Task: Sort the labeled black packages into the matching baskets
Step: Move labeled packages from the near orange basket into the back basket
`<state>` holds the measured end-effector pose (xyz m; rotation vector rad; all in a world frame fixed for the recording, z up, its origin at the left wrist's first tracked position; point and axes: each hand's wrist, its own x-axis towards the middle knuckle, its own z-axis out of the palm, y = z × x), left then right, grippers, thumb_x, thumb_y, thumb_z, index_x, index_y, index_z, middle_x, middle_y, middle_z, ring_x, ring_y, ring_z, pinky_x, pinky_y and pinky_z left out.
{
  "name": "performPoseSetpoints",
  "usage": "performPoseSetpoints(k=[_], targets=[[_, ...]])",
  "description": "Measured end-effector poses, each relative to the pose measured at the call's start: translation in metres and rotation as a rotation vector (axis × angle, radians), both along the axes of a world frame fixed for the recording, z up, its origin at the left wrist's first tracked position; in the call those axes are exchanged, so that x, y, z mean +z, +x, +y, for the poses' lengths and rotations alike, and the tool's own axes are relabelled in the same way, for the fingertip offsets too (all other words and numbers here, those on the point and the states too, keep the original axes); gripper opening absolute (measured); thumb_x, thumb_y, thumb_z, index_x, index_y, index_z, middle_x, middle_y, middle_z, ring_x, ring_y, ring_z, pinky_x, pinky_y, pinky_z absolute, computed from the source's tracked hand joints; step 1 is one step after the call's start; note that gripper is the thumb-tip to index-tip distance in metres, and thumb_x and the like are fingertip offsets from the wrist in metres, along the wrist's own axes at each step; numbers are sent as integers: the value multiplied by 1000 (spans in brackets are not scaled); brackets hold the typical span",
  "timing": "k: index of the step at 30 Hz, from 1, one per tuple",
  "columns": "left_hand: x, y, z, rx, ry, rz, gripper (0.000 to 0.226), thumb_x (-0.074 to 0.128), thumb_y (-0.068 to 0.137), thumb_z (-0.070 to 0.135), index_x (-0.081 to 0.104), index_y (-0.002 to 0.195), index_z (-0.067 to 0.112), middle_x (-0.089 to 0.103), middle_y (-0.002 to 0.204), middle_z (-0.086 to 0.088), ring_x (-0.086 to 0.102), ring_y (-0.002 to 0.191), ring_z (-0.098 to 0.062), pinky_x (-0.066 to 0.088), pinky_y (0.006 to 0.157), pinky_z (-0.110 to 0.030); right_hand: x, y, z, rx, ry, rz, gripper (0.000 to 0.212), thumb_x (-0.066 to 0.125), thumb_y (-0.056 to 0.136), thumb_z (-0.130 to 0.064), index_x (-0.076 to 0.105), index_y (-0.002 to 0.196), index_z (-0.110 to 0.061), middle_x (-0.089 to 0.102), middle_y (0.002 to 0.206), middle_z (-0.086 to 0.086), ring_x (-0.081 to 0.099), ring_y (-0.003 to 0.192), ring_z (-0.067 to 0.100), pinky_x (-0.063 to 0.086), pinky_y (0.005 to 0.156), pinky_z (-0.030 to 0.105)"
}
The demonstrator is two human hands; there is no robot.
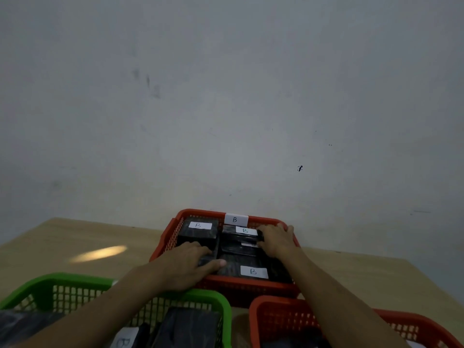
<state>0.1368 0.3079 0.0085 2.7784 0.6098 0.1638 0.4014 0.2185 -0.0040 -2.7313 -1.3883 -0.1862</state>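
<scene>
A red basket [173, 229] with a white "B" tag [235, 219] on its far rim stands at the back of the table. Inside it lie several black packages with white "B" labels: one at the far left [198, 233], one at the far middle [242, 234], one at the front [251, 271]. My left hand [187, 263] reaches into the basket's near left part, fingers curled round a black package [208, 259] there. My right hand [277, 239] lies on the right side of the middle packages, fingers against the far middle one.
A green basket [55, 282] sits near left with black packages [185, 327] and a labelled one. A second red basket [273, 312] stands near right. The wooden table [75, 239] ends at a grey wall behind.
</scene>
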Motion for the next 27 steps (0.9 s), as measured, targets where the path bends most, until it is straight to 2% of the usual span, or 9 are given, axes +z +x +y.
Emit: performPoseSetpoints(k=[5,12,15,18,20,24,27], targets=[[3,-1,-3,2,30,29,92,15,77,86,54,130,22,56,126,0,50,112,-11,43,99,-36,-1,1,-1,-16,-24,-17,35,55,96,-30,53,131,-25,53,137,6,41,128,30,21,110,49],[8,2,-11,-10,16,44,98,15,74,88,48,140,23,51,135,1,48,120,-12,40,105,-37,-1,4,2,-47,-78,-33,38,54,95,-24,51,132,-20,50,140,9,38,131,31,20,111,49],[9,6,-12,-26,-2,38,96,15,73,89,53,133,25,54,128,3,51,114,-11,42,102,-38,7,5,-4,-14,-6,6,39,58,94,-27,52,131,-17,48,140,11,40,130,32,28,108,45],[12,7,-18,-28,16,22,92,15,75,88,56,127,23,56,120,1,54,107,-13,45,99,-39,23,1,-19,30,59,70,39,57,97,-25,52,135,-17,52,134,12,46,123,32,35,102,43],[16,7,-28,-23,32,17,93,16,75,88,56,125,21,55,118,0,54,106,-14,46,96,-39,35,-6,-38,70,94,98,33,55,98,-24,57,131,-17,58,129,11,53,116,30,44,99,42],[29,3,-58,-40,50,-9,79,32,84,80,53,132,21,54,125,-2,53,111,-16,48,95,-39,49,-36,-91,120,147,156,26,53,95,-11,67,117,-14,67,119,10,62,101,27,52,85,38],[38,-7,-93,-83,43,-56,66,44,87,71,54,131,22,54,124,0,53,113,-17,47,95,-39,55,-71,-138,161,170,187,25,52,94,-13,69,112,-14,69,114,11,64,99,29,53,84,41]])
